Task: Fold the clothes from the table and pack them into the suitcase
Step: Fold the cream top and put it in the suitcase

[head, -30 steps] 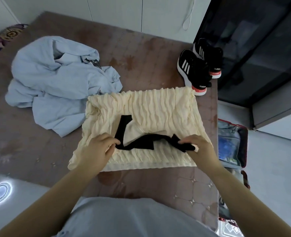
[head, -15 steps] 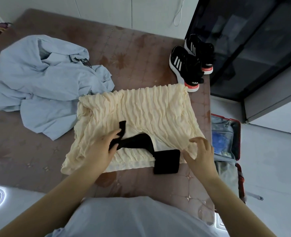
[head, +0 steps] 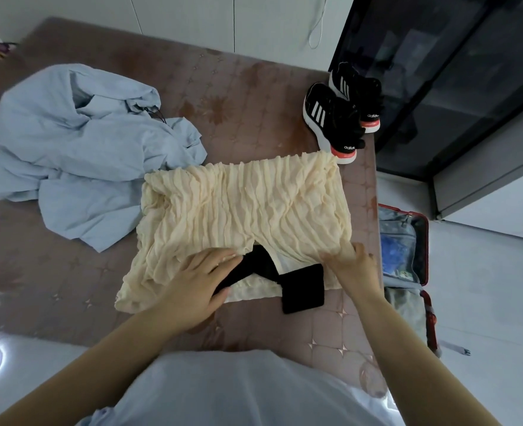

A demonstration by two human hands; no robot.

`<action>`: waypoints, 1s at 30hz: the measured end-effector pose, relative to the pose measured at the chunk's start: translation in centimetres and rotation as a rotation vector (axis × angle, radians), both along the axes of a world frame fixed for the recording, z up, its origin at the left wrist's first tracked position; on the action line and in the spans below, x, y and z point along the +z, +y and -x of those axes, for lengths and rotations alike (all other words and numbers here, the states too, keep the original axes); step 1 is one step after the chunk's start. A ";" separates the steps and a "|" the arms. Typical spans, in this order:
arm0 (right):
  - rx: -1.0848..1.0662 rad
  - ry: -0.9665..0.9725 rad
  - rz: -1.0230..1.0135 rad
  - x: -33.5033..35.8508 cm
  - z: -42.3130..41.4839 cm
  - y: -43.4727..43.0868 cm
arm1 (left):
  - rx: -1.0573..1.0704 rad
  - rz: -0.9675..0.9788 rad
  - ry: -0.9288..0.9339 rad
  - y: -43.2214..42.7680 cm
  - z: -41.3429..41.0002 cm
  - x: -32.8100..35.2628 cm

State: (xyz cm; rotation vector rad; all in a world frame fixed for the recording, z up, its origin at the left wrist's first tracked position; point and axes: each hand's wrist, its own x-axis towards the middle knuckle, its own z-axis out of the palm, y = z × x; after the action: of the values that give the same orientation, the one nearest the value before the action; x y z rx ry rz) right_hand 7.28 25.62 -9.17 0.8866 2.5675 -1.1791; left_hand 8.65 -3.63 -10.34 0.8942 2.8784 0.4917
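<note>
The left hand (head: 198, 281) lies flat on the near edge of the cream top (head: 244, 204). Its fingers (head: 223, 259) are straight and close together, holding nothing. They press down on the cloth and on one end of a black strap (head: 303, 287). The strap runs from under those fingertips towards the right hand (head: 350, 259), and its wide square end hangs off the top's near edge onto the table (head: 238, 96), just short of the right wrist.

The right fingers (head: 333, 256) sit slightly bent on the near right corner of the top. I cannot tell whether they pinch the cloth or only rest on it.

The top is spread out flat and wrinkled, reaching away from both sets of fingertips across the table.

A crumpled light blue jacket (head: 79, 155) lies beyond and to the left of the left fingers, with its edge touching the top's far left corner. A pair of black sneakers (head: 337, 118) with white stripes stands well beyond the right fingers at the far right edge of the table, and the nearer shoe is just beside the top's far corner.

The suitcase (head: 427, 247) lies open on the floor to the right of the right hand, below the table edge. It has a red rim and blue things inside.
</note>
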 end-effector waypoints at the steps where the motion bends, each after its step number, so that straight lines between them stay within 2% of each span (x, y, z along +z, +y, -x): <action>1: -0.064 -0.027 0.042 -0.2 0.2 -0.1 | -0.031 0.077 -0.017 0.5 0.3 0.4; 3: -0.176 -0.040 0.179 -0.2 0.6 -0.6 | -0.067 0.154 -0.137 1.4 1.0 0.7; 5: -0.158 -0.021 0.265 0.1 1.0 -1.3 | -0.037 0.138 -0.326 1.9 2.1 1.4; 9: -0.077 0.120 0.340 3.4 2.0 -3.9 | 0.107 -0.199 -0.357 1.0 5.4 5.0; 14: 0.474 0.239 0.060 8.2 2.6 -11.5 | 0.418 -0.676 -0.364 -2.3 10.0 10.6; 16: 0.727 0.260 -0.122 8.6 2.9 -15.5 | 0.533 -0.756 -0.394 -3.8 11.5 11.8; 19: 1.057 0.295 -0.401 7.1 3.0 -21.2 | 0.594 -0.609 -0.436 -5.6 12.8 12.2; 21: 1.185 0.286 -0.459 5.5 2.1 -24.6 | 0.585 -0.507 -0.502 -6.1 12.8 11.8; 24: 1.362 0.237 -0.534 3.3 0.4 -27.2 | 0.458 -0.347 -0.541 -6.1 11.8 10.1; 27: 1.563 0.137 -0.433 2.3 -0.7 -26.8 | 0.352 -0.206 -0.370 -5.1 10.6 7.7; 30: 1.597 0.155 -0.266 2.6 -1.1 -25.6 | 0.380 -0.054 -0.127 -3.9 10.2 6.2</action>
State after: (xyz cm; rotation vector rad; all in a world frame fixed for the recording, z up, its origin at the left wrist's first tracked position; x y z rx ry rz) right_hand 8.35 0.01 -6.55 -1.1654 2.3407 -0.3434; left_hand -1.52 -7.54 -4.18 0.3019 2.9307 0.6320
